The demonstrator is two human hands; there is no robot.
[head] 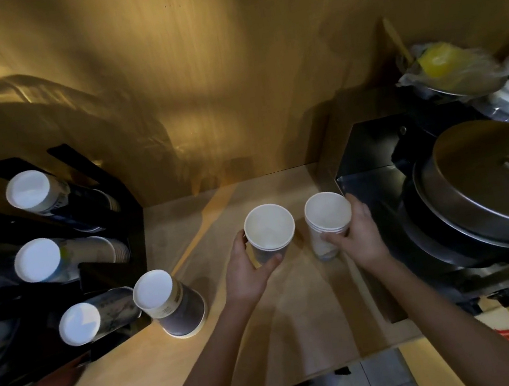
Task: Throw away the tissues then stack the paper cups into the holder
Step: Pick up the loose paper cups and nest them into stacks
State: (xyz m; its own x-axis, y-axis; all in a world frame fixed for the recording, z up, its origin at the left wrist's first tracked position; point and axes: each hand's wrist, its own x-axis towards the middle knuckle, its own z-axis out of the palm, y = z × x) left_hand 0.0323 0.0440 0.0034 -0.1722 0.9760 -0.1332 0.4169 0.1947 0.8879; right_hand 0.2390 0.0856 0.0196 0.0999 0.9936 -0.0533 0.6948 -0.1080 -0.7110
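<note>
Head | left hand grips cup stack | right hand grips second stack, apart

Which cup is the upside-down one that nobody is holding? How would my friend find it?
Find the black cup holder on the left of the wooden counter. The upside-down cup stack stands just beside its lowest slot. Its white bottom faces up and its sides are dark, while the cups in both hands show open mouths.

A dim, warm amber scene, brightest in streaks on the wooden wall at upper centre, with deep shadow swallowing both side edges, wide-angle bending at the corners, soft blur throughout, and pale glare on the metal lid at right.
</note>
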